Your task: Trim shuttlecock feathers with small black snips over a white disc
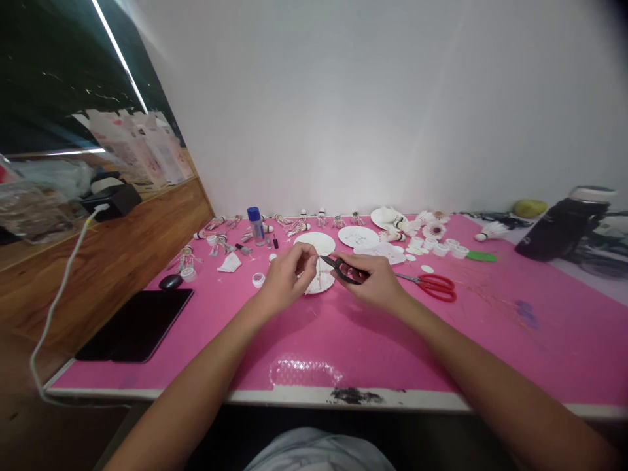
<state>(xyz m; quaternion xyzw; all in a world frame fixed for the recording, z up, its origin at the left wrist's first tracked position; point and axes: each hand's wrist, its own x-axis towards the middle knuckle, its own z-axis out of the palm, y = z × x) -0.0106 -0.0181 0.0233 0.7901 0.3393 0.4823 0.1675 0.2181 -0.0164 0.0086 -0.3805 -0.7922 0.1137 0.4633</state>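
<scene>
- Head camera looks down on both of the person's forearms, reaching over a pink-topped table (373, 353) set against a white wall (373, 111).
- Left hand (288, 278) is closed, its fingertips (314, 256) pinching a thin pale strand (318, 267); the strand is too fine to identify.
- Right hand (373, 281) is closed around a black pointed tool (341, 269), which could be tweezers or small snips. Its tip points toward the left hand, close to the strand.
- Directly beneath both hands lies a white paper disc (318, 283), partly hidden by them, with the strand hanging over it.
- Just beyond it sits a second white disc (314, 243), with a third (358, 237) to its right.
- Red-handled scissors (434, 287) lie just beside the right hand, blades pointing toward it.
- Small shuttlecock-based figures with dangling strands (294, 224) line the far edge, near a blue-capped spray can (256, 226).
- Small white cups (441, 246) cluster at the far right, beside a green strip (481, 256) and a whole shuttlecock (491, 230).
- Left of the hands lie a black tablet (135, 325) and a black computer mouse (171, 282).
</scene>
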